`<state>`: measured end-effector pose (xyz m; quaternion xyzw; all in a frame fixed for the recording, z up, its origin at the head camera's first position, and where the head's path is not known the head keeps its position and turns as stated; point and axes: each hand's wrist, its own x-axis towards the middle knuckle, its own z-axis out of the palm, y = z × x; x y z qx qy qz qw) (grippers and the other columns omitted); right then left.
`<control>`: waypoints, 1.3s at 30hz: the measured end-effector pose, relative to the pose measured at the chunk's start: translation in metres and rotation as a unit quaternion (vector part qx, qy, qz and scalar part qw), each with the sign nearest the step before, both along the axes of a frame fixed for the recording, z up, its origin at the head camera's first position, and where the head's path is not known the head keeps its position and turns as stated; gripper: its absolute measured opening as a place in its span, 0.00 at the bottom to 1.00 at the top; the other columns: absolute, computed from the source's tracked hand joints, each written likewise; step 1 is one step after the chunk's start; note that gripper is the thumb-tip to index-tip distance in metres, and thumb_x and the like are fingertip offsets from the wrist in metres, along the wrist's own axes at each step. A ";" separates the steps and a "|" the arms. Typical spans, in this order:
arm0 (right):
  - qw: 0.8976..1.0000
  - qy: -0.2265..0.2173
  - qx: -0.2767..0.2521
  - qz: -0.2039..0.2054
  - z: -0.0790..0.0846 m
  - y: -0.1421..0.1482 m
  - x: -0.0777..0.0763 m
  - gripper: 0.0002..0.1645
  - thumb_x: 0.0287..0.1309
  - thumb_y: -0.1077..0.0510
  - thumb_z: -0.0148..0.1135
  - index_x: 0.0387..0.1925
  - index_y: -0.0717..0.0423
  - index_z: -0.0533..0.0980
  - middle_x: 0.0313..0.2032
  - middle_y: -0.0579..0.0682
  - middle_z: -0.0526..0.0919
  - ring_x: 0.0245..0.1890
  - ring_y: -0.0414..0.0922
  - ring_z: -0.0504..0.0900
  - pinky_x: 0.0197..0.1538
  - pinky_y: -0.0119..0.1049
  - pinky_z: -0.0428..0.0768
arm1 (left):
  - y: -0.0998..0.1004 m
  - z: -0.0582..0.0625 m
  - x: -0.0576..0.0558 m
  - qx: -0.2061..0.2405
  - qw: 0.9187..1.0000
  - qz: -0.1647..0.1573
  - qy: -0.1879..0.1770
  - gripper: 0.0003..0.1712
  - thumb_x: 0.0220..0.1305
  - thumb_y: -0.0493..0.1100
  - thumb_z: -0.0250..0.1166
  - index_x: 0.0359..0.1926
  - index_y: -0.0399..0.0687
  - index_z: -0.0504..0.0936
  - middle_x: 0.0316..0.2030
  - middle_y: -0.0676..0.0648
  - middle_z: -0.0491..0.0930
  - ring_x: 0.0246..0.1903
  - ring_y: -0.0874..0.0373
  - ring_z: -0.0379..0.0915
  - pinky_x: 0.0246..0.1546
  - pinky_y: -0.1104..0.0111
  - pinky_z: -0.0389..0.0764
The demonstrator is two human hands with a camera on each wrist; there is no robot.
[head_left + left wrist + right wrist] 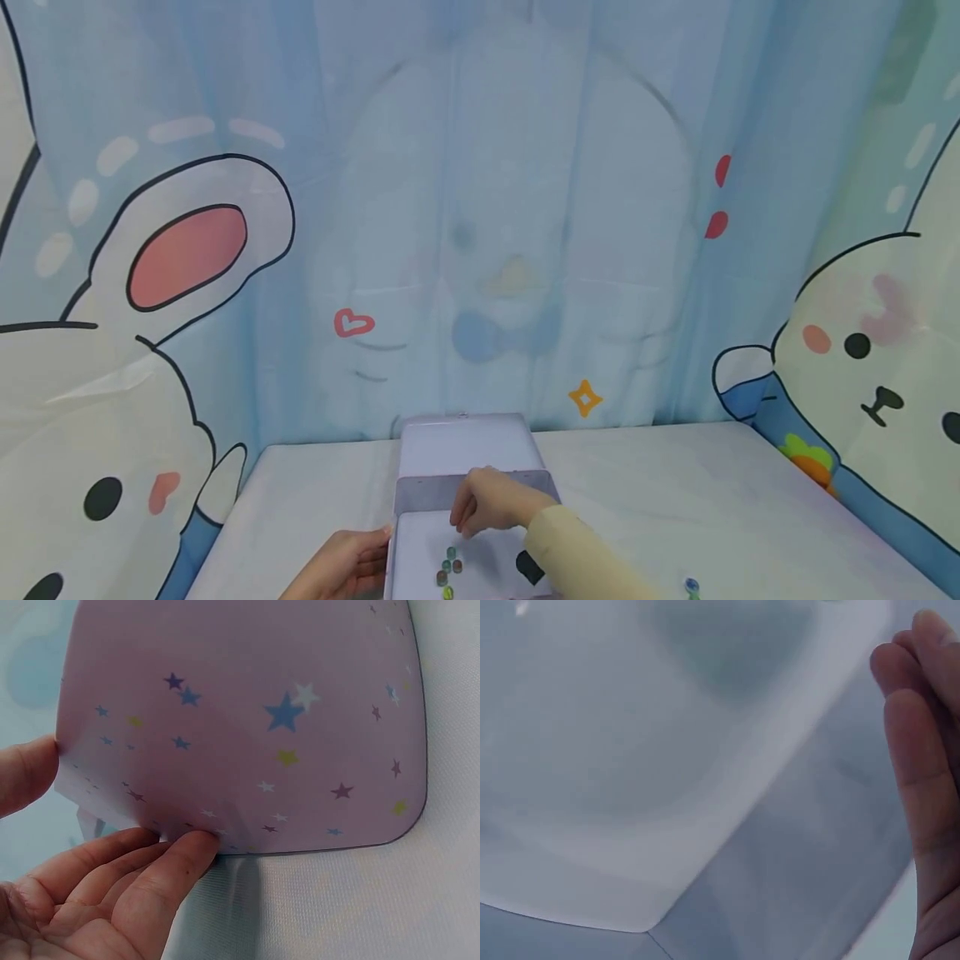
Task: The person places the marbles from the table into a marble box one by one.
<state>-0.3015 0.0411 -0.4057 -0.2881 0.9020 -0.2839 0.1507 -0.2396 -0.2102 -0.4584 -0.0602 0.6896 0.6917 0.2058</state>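
Observation:
A pale lilac box [423,542] lies with its hinged lid [468,446] raised behind it. Inside, several glass marbles [451,552] are clustered on the left part of its floor. My left hand [347,560] holds the box's left side; in the left wrist view, the thumb is on one edge and the fingertips press against the star-printed outside [247,750]. Above the box's middle hangs my right hand [495,502], its fingers pointing down and gathered together, apart from the marbles. Whether something is between those fingertips is hidden, also in the right wrist view.
A dark angular patch [529,567] shows inside the box, beside the right sleeve [581,550]. Small glassy pieces [692,586] lie on the white tabletop [735,500] to the right. Behind the table hangs a blue curtain [495,208] with cartoon animals.

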 end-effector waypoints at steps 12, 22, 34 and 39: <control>0.994 0.006 -0.110 -0.018 0.025 0.076 -0.011 0.09 0.55 0.67 0.74 0.40 0.62 0.87 0.36 0.51 0.91 0.38 0.43 0.89 0.42 0.35 0.87 | -0.004 -0.002 0.002 -0.007 1.000 -0.003 0.003 0.37 0.76 0.49 0.60 0.63 0.14 0.67 0.51 0.36 0.85 0.47 0.57 0.82 0.54 0.59 0.85; 0.987 -0.004 -0.120 -0.107 0.033 0.179 -0.007 0.14 0.59 0.61 0.73 0.46 0.64 0.85 0.43 0.58 0.90 0.41 0.47 0.89 0.47 0.43 0.89 | -0.010 -0.001 0.005 0.023 0.999 -0.020 0.013 0.40 0.75 0.50 0.61 0.64 0.13 0.65 0.48 0.41 0.86 0.46 0.59 0.82 0.53 0.62 0.86; 0.967 -0.081 -0.082 -0.228 -0.012 0.273 0.017 0.19 0.59 0.62 0.73 0.50 0.69 0.82 0.44 0.59 0.89 0.42 0.47 0.88 0.51 0.47 0.88 | -0.008 0.001 0.006 0.013 1.000 -0.022 0.006 0.40 0.74 0.51 0.62 0.64 0.14 0.66 0.46 0.44 0.87 0.44 0.60 0.82 0.52 0.62 0.86; 0.952 -0.111 -0.067 -0.279 -0.042 0.291 0.030 0.16 0.59 0.63 0.72 0.48 0.68 0.83 0.41 0.55 0.90 0.41 0.46 0.87 0.49 0.44 0.88 | -0.003 0.002 0.005 0.007 1.000 -0.017 0.001 0.39 0.75 0.50 0.61 0.64 0.14 0.66 0.47 0.43 0.87 0.46 0.58 0.82 0.53 0.61 0.86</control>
